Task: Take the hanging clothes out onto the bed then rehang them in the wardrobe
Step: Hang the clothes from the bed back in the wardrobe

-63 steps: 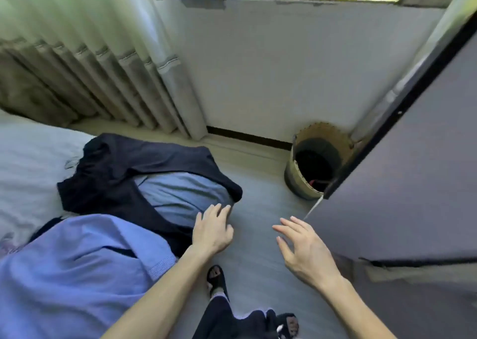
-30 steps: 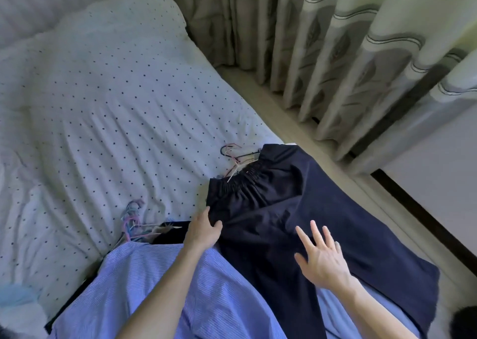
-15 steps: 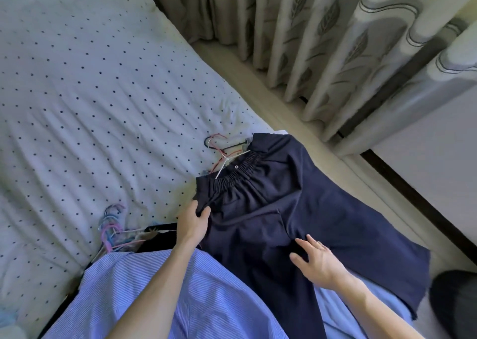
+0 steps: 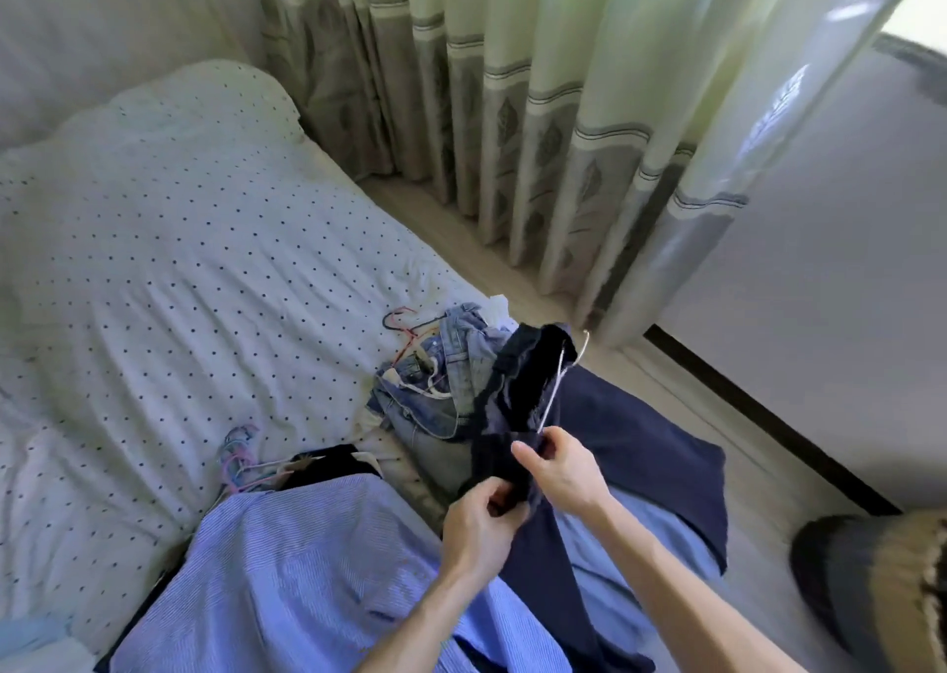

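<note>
A dotted white bed point(image 4: 153, 262) carries the clothes: a blue striped shirt point(image 4: 307, 570) nearest, a navy garment point(image 4: 640, 467) raised at its waistband by both hands, and jeans point(image 4: 435, 390) beyond it. The left hand point(image 4: 476, 529) pinches the navy cloth; the right hand point(image 4: 558, 467) grips cloth beside a white hanger point(image 4: 558, 380).

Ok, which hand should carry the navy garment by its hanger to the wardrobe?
Probably right: the right hand already pinches the white hanger at the navy garment; the left hand only grips fabric lower down.
</note>
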A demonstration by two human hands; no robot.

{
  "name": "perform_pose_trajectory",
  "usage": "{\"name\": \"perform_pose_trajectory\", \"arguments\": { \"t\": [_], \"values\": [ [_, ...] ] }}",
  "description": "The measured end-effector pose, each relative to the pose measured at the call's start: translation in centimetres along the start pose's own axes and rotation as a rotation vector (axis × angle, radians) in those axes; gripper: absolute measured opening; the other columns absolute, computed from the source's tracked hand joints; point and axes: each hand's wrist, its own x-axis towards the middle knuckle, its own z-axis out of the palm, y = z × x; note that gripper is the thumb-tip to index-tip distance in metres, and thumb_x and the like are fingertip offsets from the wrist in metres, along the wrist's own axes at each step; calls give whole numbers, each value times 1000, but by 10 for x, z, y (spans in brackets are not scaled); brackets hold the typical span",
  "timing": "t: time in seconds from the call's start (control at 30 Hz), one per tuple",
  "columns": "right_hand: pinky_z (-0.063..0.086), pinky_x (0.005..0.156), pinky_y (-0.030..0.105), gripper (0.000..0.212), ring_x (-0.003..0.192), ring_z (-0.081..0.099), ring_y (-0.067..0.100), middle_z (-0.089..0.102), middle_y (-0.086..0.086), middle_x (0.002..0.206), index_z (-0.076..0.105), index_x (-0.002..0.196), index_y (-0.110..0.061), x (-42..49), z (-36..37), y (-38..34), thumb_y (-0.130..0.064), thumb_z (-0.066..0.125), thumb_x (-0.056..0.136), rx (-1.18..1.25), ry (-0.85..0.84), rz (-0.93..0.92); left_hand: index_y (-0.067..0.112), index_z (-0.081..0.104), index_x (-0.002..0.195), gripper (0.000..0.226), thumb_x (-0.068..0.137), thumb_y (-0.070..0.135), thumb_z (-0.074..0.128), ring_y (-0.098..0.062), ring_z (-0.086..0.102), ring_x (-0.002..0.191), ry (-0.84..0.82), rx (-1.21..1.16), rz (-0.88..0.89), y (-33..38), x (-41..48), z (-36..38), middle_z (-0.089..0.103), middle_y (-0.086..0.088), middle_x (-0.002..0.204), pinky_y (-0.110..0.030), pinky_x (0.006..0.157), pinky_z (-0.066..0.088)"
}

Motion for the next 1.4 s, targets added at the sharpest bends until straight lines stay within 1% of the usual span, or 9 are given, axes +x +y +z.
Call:
{"name": "perform_pose_trajectory", "arguments": {
  "t": [0.2,0.3,0.47,0.53,0.73,0.87,1.0,1.17,1.4],
  "values": [
    [52,70,35,5,65,61,10,62,-7,71,59,94,-24,-72,-59,68,-26,61,89,25,133,-49,30,75,106,22,84,29,70,7,64,84,-378,291,217,46,-34,14,74,16,94,-13,81,48],
    [53,76,38,10,75,63,10,67,-8,83,58,101,-32,-127,-92,105,-30,59,91,20,203,-77,31,73,107,20,88,30,68,6,62,84,-279,320,383,100,-42,18,72,15,98,-12,79,45],
    [52,72,32,14,70,59,6,65,-9,76,59,105,-39,-241,-152,153,-35,57,92,4,316,-109,28,49,144,63,87,52,62,-9,40,135,-283,520,980,216,-85,70,48,8,147,-27,116,29],
    [52,71,32,16,70,60,9,67,-5,78,58,108,-41,-290,-174,171,-39,57,92,14,401,-97,36,48,145,61,89,60,49,-8,33,143,-363,630,1192,247,-123,110,45,11,152,-29,121,22],
    [40,58,16,14,55,48,2,55,-21,59,63,103,-37,-436,-188,236,-26,62,94,119,647,14,21,64,111,18,102,29,51,-19,61,97,-599,492,1401,269,-265,217,72,5,97,-31,89,41],
    [46,69,20,10,65,54,3,62,-11,72,65,100,-45,-526,-158,281,-40,65,91,235,892,135,34,64,103,20,101,22,48,-7,67,81,-798,458,1442,258,-345,260,68,15,81,-35,83,50],
    [43,71,8,11,77,60,-5,67,-25,83,68,98,-44,-616,-140,308,-46,70,87,303,1129,256,40,63,108,24,103,23,48,-7,65,77,-958,373,1497,251,-424,299,67,15,77,-35,80,53],
    [43,81,18,20,94,58,-9,65,-28,94,66,96,-48,-719,-113,340,-64,56,87,224,1123,561,35,55,124,24,106,24,43,-13,68,84,-1162,335,1636,243,-508,351,68,11,85,-35,84,53],
    [49,63,36,11,61,53,17,67,-1,78,65,93,-35,-782,-70,354,-36,54,92,432,960,657,36,54,134,35,106,20,41,-8,57,69,-1343,320,1698,222,-590,426,70,13,90,-18,66,46]
  ]
}}
